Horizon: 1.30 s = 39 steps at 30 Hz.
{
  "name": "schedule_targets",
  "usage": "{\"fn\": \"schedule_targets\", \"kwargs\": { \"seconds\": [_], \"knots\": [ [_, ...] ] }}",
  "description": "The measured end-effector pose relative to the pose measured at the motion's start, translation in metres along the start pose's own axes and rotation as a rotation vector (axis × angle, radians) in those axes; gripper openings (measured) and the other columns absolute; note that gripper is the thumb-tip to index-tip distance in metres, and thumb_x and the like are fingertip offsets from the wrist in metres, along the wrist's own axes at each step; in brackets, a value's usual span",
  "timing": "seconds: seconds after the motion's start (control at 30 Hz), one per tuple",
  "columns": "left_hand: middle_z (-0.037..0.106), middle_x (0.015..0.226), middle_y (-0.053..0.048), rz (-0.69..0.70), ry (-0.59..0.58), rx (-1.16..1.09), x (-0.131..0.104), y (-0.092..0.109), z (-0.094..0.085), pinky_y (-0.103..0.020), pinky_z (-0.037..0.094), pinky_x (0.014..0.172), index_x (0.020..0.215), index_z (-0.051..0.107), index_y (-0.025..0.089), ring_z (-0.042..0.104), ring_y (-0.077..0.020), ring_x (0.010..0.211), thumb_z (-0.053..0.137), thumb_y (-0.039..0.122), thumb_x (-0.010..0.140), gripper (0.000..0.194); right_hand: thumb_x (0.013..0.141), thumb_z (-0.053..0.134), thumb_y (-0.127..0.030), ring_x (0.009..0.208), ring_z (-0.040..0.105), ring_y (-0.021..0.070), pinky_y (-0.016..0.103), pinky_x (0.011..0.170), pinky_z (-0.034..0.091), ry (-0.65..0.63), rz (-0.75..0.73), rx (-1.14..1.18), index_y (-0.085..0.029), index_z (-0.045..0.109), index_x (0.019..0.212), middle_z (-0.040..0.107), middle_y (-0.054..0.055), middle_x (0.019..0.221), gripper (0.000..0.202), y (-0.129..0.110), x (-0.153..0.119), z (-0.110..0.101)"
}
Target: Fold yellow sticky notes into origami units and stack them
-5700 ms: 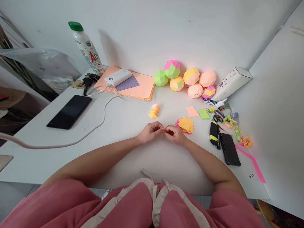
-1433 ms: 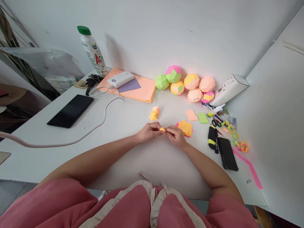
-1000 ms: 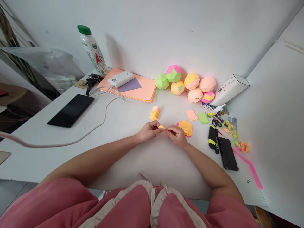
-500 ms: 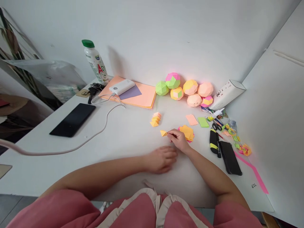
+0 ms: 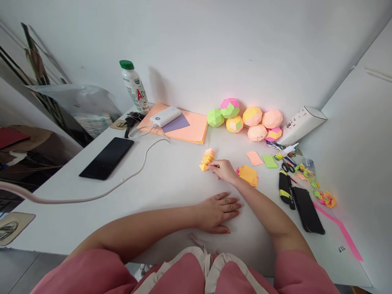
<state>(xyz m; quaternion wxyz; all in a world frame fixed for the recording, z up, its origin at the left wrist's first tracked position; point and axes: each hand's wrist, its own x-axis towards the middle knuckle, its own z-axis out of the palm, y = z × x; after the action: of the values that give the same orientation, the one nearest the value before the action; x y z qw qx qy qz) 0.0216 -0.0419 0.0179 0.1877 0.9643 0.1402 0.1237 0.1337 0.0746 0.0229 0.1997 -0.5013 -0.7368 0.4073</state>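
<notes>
My right hand [image 5: 224, 169] pinches a small folded orange paper piece [image 5: 203, 167] by its right corner. That piece is at the near end of a short row of folded paper pieces [image 5: 208, 157], orange in front and peach at the back. Flat on the white table, with fingers spread, lies my left hand [image 5: 219, 213]; it holds nothing. Just right of my right hand is a stack of orange paper sheets [image 5: 248, 175] with pink edges showing beneath. Peach paper slips [image 5: 255, 158] and green paper slips [image 5: 269, 161] lie beyond the stack.
Several faceted paper balls [image 5: 234, 123] rest against the wall. On the right are scissors [image 5: 288, 167], a glue bottle [image 5: 286, 152], a utility knife [image 5: 285, 188] and a black phone [image 5: 308, 210]. Leftward are a dark tablet [image 5: 107, 158], a power bank [image 5: 165, 117], its cable and a bottle [image 5: 134, 87].
My right hand has carried the folded orange piece up and left to the row's near end. My left hand has come to rest flat with its fingers spread. The view has shifted slightly.
</notes>
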Motion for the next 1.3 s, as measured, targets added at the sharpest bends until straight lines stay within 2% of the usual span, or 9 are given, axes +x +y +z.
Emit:
{"fn": "schedule_targets", "kwargs": {
  "seconds": [0.17, 0.47, 0.6, 0.87, 1.0, 1.07, 1.13, 1.23, 1.3],
  "knots": [
    [0.031, 0.145, -0.011, -0.006, -0.016, -0.02, 0.0, -0.001, -0.003, -0.044, 0.007, 0.113, 0.135, 0.036, 0.011, 0.02, -0.0242, 0.136, 0.036, 0.046, 0.088, 0.059, 0.077, 0.054, -0.033, 0.035, 0.045, 0.0046, 0.02, 0.041, 0.038, -0.02, 0.002, -0.006, -0.017, 0.064, 0.073, 0.056, -0.003, 0.061, 0.02, -0.004, -0.003, -0.003],
    [0.032, 0.144, -0.012, -0.001, 0.004, -0.042, 0.0, -0.002, -0.001, -0.044, 0.007, 0.112, 0.134, 0.038, 0.011, 0.022, -0.0251, 0.135, 0.039, 0.045, 0.087, 0.058, 0.077, 0.051, -0.033, 0.04, 0.046, 0.0079, 0.021, 0.043, 0.039, 0.09, -0.022, -0.027, -0.019, 0.063, 0.077, 0.055, -0.003, 0.057, 0.019, 0.005, -0.009, 0.008],
    [0.034, 0.143, -0.012, 0.007, 0.022, -0.034, -0.001, -0.003, 0.002, -0.045, 0.008, 0.112, 0.134, 0.038, 0.013, 0.024, -0.0262, 0.135, 0.041, 0.045, 0.086, 0.058, 0.076, 0.053, -0.035, 0.045, 0.05, 0.0092, 0.022, 0.044, 0.038, 0.099, -0.003, -0.038, -0.019, 0.062, 0.08, 0.06, -0.002, 0.065, 0.019, 0.006, -0.009, 0.008],
    [0.033, 0.144, -0.011, 0.006, 0.03, 0.021, -0.001, -0.005, 0.006, -0.044, 0.009, 0.112, 0.135, 0.037, 0.014, 0.023, -0.0251, 0.135, 0.039, 0.047, 0.086, 0.059, 0.072, 0.063, -0.034, 0.053, 0.05, 0.0114, 0.022, 0.052, 0.035, 0.201, -0.131, -0.294, -0.02, 0.052, 0.098, 0.053, -0.006, 0.056, 0.032, -0.003, -0.015, 0.015],
    [0.034, 0.143, -0.013, -0.005, 0.044, 0.111, -0.002, -0.001, 0.006, -0.048, 0.011, 0.111, 0.131, 0.043, 0.013, 0.026, -0.0286, 0.133, 0.038, 0.049, 0.086, 0.058, 0.083, 0.049, -0.04, 0.05, 0.051, 0.0097, 0.021, 0.049, 0.038, 0.143, -0.083, -0.021, -0.021, 0.05, 0.097, 0.052, -0.004, 0.063, 0.024, -0.001, -0.015, 0.008],
    [0.035, 0.142, -0.014, -0.056, 0.07, 0.18, -0.003, 0.003, 0.006, -0.052, 0.01, 0.109, 0.128, 0.046, 0.013, 0.025, -0.0321, 0.133, 0.038, 0.048, 0.086, 0.056, 0.087, 0.041, -0.045, 0.049, 0.052, 0.0087, 0.021, 0.047, 0.042, 0.071, -0.024, 0.206, -0.021, 0.049, 0.095, 0.053, -0.003, 0.068, 0.027, 0.001, -0.019, -0.001],
    [0.034, 0.143, -0.015, -0.207, 0.115, 0.254, -0.004, 0.007, 0.008, -0.057, 0.008, 0.107, 0.129, 0.045, 0.012, 0.019, -0.0366, 0.134, 0.036, 0.05, 0.086, 0.059, 0.086, 0.04, -0.049, 0.056, 0.057, 0.0093, 0.023, 0.052, 0.047, 0.035, -0.006, 0.373, -0.02, 0.05, 0.095, 0.055, -0.001, 0.075, 0.031, 0.003, -0.026, -0.009],
    [0.025, 0.144, -0.024, -0.497, 0.156, 0.304, -0.003, 0.009, 0.012, -0.057, 0.008, 0.106, 0.132, 0.039, 0.003, 0.012, -0.0412, 0.135, 0.035, 0.063, 0.079, 0.081, 0.084, 0.044, -0.054, 0.075, 0.062, 0.0126, 0.03, 0.072, 0.052, -0.006, -0.036, 0.542, -0.019, 0.053, 0.097, 0.058, 0.004, 0.088, 0.038, 0.009, -0.041, -0.018],
    [0.022, 0.143, -0.028, -0.601, 0.139, 0.294, -0.001, 0.008, 0.015, -0.054, 0.009, 0.107, 0.132, 0.036, -0.004, 0.011, -0.0415, 0.135, 0.032, 0.07, 0.075, 0.093, 0.082, 0.046, -0.057, 0.084, 0.062, 0.0152, 0.035, 0.083, 0.049, -0.015, -0.074, 0.642, -0.019, 0.055, 0.097, 0.058, 0.006, 0.094, 0.042, 0.015, -0.048, -0.019]
  ]
}}
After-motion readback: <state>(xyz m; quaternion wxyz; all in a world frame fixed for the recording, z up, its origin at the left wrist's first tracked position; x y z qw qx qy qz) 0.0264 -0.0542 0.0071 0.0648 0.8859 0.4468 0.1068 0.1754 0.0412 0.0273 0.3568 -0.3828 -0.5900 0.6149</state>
